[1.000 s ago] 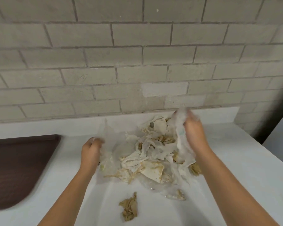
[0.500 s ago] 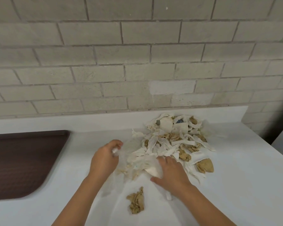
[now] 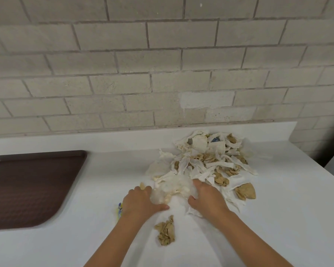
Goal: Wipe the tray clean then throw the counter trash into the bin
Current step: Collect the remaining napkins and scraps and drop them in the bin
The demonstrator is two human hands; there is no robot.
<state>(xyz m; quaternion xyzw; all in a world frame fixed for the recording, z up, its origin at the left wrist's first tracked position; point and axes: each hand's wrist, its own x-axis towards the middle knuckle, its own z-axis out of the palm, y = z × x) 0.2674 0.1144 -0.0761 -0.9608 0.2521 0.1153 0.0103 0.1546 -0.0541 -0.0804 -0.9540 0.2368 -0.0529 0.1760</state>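
- Seen from the left hand [image 3: 141,201] and right hand [image 3: 206,197], the trash pile [image 3: 206,160] fills 12 to 2 o'clock.
- The brick wall [image 3: 162,74] closes everything beyond it.
- A crumpled brown wad [image 3: 165,231] lies at 6 o'clock, between the forearms.
- The tray [image 3: 31,185] lies flat at 9 o'clock, well apart.
- Bare counter [image 3: 104,170] runs from 9 to 11 o'clock and again at 3 to 4.

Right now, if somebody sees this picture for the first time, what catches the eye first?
The heap of crumpled white and brown paper trash on the white counter, right of centre by the brick wall. The left hand and right hand touch its near edge. A dark brown tray lies far left.
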